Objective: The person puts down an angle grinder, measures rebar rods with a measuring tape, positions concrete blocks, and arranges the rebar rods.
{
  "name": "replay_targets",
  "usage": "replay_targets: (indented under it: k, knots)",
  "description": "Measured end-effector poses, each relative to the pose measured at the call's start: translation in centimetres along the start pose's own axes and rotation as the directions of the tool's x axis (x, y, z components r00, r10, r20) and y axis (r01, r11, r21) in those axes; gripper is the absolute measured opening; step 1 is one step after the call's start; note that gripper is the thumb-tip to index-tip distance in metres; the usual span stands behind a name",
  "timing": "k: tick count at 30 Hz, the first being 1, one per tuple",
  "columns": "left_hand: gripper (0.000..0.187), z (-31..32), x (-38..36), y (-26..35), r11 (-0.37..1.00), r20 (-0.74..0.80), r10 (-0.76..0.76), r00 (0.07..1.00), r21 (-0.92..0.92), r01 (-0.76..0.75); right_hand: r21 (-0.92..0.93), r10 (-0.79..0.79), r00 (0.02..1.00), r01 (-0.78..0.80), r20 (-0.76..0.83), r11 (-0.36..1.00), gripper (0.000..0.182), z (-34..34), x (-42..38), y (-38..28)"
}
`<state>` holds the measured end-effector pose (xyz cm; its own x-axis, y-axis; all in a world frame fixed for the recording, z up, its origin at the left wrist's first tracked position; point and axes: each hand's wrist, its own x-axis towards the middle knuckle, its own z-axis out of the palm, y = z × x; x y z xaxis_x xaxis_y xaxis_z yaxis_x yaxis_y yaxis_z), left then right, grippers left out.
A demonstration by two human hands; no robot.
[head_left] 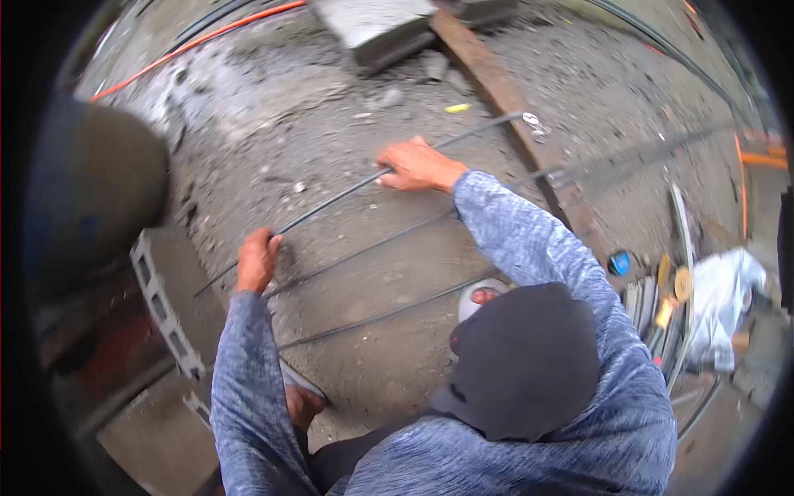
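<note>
A thin steel rod point(331, 202) runs diagonally above the dirt ground, its far end reaching over a wooden beam point(484, 70). Near its lower end, my left hand point(258, 261) is closed around it. My right hand point(420, 166) grips the same rod further up, fingers curled about it. Two more rods lie below, roughly parallel: a middle rod point(364, 248) and a nearer rod point(385, 316). Small whitish bits point(534, 126), too blurred to name, show at the held rod's far end.
Hollow concrete blocks point(169, 306) stand at left beside a large rounded container point(103, 182). A concrete slab point(376, 29) sits at the top near an orange hose point(198, 51). At right are yellow-handled tools point(664, 312), a blue round object point(619, 263) and a whitish plastic sheet point(724, 293).
</note>
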<state>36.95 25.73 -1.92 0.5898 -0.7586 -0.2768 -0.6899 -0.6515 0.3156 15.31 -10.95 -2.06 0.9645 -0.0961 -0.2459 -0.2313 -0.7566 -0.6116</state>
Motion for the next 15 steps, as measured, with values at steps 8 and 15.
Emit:
replay_targets:
  k: [8, 15]
  knots:
    - [0.045, -12.0, -14.9, -2.3, 0.971, 0.081, -0.177, 0.981, 0.179, 0.161, -0.051, -0.091, 0.983, 0.100, 0.157, 0.994, 0.040, 5.0, 5.4, -5.9]
    - [0.051, -14.2, -24.6, -24.9, 0.854, -0.546, -0.426, 0.722, 0.022, 0.521, -0.130, -0.038, 0.960, 0.077, 0.276, 0.989, 0.037, 6.9, 8.8, -10.3]
